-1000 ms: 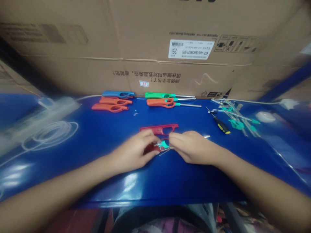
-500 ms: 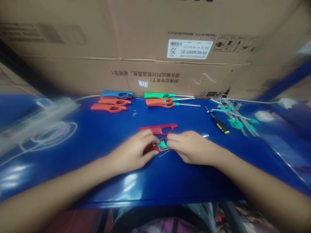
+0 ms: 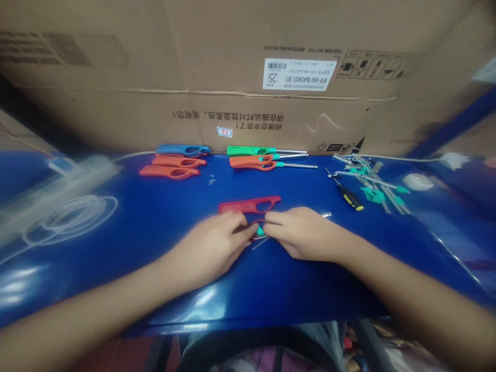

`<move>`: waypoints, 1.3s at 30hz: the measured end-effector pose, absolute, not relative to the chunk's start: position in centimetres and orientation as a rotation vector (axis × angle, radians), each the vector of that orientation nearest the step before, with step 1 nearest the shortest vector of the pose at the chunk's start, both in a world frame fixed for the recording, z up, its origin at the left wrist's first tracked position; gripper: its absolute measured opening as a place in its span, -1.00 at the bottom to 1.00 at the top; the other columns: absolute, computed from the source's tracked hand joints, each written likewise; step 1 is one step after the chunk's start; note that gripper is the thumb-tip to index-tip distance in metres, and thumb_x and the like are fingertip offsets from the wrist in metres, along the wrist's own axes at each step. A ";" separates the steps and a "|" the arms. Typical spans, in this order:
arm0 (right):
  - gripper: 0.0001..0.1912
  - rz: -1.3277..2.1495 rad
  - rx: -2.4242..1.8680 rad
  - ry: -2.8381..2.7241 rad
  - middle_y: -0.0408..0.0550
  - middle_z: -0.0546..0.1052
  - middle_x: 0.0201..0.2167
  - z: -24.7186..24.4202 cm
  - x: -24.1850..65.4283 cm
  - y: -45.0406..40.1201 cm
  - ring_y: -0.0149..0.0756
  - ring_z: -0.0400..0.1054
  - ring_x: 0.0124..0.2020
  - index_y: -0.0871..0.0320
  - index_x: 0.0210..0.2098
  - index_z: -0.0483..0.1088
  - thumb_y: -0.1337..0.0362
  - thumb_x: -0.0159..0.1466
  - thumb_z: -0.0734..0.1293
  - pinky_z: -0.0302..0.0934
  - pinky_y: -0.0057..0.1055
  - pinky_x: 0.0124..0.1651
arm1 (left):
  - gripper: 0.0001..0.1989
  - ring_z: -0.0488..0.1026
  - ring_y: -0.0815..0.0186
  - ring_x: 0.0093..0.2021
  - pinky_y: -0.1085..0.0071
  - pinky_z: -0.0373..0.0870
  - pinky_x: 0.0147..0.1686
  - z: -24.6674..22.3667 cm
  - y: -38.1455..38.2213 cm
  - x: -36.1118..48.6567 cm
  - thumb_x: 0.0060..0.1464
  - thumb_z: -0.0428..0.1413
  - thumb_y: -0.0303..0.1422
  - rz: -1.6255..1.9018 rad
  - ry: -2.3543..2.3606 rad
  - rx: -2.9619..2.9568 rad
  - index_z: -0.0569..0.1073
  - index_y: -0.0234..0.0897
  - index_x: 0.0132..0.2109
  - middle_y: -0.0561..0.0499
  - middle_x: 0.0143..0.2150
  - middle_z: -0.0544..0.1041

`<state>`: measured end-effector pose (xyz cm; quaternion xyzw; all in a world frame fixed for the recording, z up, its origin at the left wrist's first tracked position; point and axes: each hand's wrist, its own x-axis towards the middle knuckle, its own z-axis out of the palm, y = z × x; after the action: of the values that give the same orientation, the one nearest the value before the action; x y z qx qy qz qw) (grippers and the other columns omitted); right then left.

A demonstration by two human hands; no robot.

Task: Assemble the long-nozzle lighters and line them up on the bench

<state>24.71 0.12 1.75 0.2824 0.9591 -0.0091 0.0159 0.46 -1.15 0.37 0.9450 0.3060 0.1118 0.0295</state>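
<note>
Between my hands lies a gas lighter being handled, mostly covered by fingers; its green trigger (image 3: 260,230) and a bit of red casing show. My left hand (image 3: 219,240) is closed on the lighter's rear part, thumb over the area beside the trigger. My right hand (image 3: 300,232) pinches its front end. A metal tube tip (image 3: 327,214) sticks out beyond the right hand. Just behind the fingers lies a separate red casing half (image 3: 236,206). A thin metal rod (image 3: 260,243) rests on the blue table in front of them.
At the back left lie orange casings (image 3: 170,172) and a blue casing (image 3: 180,150). Lighters with tubes, green (image 3: 248,150) and orange (image 3: 248,162), lie right of them. Further right are a screwdriver (image 3: 349,196), piled metal tubes (image 3: 377,183) and small pins (image 3: 211,180). A cardboard box (image 3: 147,121) stands behind.
My left thumb has moved up and inward over the green trigger part, covering more of it. The right hand keeps its pinch. The view has shifted slightly.
</note>
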 end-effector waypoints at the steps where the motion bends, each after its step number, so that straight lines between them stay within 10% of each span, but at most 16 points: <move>1: -0.84 -0.031 0.879 2.987 -0.02 0.51 -0.20 1.7 24.7 0.1 -0.32 0.28 -0.43 0.18 -0.16 0.44 0.41 0.34 0.24 -0.08 -0.34 -0.41 | -0.64 0.49 0.15 -0.13 0.21 0.51 -0.16 0.4 -1.2 0.5 0.43 -0.10 -0.32 0.331 0.942 2.943 0.51 -0.27 0.16 -0.16 -0.13 0.51; 39: -0.91 -0.923 1.063 3.128 -0.07 0.51 -0.29 1.5 26.0 1.2 -0.35 0.34 -0.30 0.17 -0.25 0.41 0.43 0.36 0.28 0.19 -0.44 -0.23 | -0.66 0.48 0.12 -0.01 0.16 0.51 -0.06 0.2 -0.6 0.1 0.41 -0.06 -0.34 0.374 0.870 2.859 0.49 -0.24 0.19 -0.17 0.03 0.52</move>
<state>26.00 1.21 1.47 0.3065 0.9024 -0.2663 -0.1439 0.15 -0.64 0.16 0.9473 0.2882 0.1240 0.0646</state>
